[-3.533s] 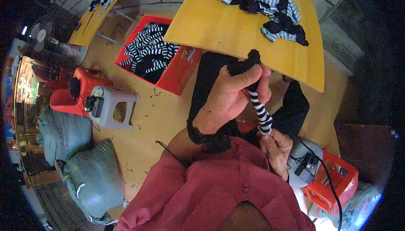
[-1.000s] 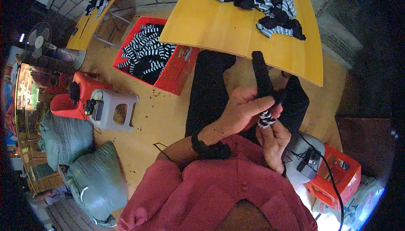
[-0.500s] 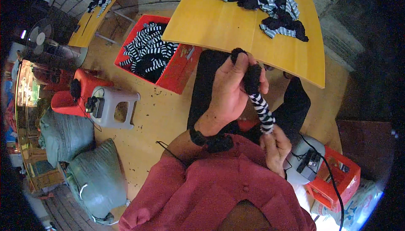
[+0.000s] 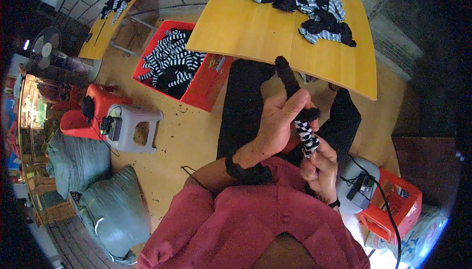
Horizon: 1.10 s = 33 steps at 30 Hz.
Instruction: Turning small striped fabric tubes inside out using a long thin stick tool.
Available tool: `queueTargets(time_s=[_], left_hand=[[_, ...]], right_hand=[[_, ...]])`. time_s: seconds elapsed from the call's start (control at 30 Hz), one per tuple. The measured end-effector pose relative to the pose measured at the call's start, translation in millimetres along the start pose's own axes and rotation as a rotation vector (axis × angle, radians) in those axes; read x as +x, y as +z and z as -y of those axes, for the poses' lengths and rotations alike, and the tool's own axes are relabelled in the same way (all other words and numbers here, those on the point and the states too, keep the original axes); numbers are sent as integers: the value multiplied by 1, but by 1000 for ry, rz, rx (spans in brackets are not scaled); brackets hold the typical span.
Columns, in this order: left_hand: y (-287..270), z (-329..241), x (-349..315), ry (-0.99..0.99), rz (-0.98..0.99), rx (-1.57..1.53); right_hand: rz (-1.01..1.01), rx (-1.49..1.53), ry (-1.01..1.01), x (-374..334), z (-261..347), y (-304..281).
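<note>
Between my hands, in front of my lap, is a narrow fabric tube (image 4: 286,74) with a fuzzy black part and a black-and-white striped lower part. My left hand (image 4: 278,124) is closed round its black part, thumb on top, and a black length sticks out beyond toward the table edge. The striped end is bunched up, and my right hand (image 4: 320,168) pinches it at the bottom. Part of the tube is hidden behind my left fingers. Similar black and striped fabric pieces (image 4: 322,23) lie heaped on the yellow table (image 4: 231,28) ahead.
Left of the table stands a red bin (image 4: 211,89) of striped pieces. Farther left are a grey stool (image 4: 150,116), a red chair (image 4: 73,121) and stuffed green sacks (image 4: 115,210). On the right, a red stool (image 4: 410,205) and a black cable (image 4: 383,200) are close by.
My left hand has slid down the tube toward my right hand, so more black length shows above it. The striped part is now shorter and bunched.
</note>
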State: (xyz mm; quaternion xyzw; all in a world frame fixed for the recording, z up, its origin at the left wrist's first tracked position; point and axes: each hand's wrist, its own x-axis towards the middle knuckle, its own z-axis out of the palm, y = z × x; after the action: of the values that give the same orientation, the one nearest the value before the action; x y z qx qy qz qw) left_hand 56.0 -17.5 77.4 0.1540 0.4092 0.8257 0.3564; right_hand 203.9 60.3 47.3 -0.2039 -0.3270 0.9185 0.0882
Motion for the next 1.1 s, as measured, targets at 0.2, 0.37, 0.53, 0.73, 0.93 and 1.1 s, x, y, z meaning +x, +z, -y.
queueTargets(time_s=[0.2,0.37,0.53,0.73,0.93,1.1], left_hand=[[-3,-24,25,242,-76,-60],[-20,-33,28,210,62,-105],[-14,-19,29,205,22,-233],[-19,-10,36,215,-121,4],[-33,-21,39,28,113,-61],[-18,-31,32,-24,162,-394]], right_hand=[[-69,-150,-40,-5,-1,-6],[-55,-150,-8,-6,1,-4],[-108,-203,1,-7,1,-2],[-152,-627,-157,-10,-11,5],[-132,-416,-80,-6,1,-17],[-85,-218,3,-11,7,-26]])
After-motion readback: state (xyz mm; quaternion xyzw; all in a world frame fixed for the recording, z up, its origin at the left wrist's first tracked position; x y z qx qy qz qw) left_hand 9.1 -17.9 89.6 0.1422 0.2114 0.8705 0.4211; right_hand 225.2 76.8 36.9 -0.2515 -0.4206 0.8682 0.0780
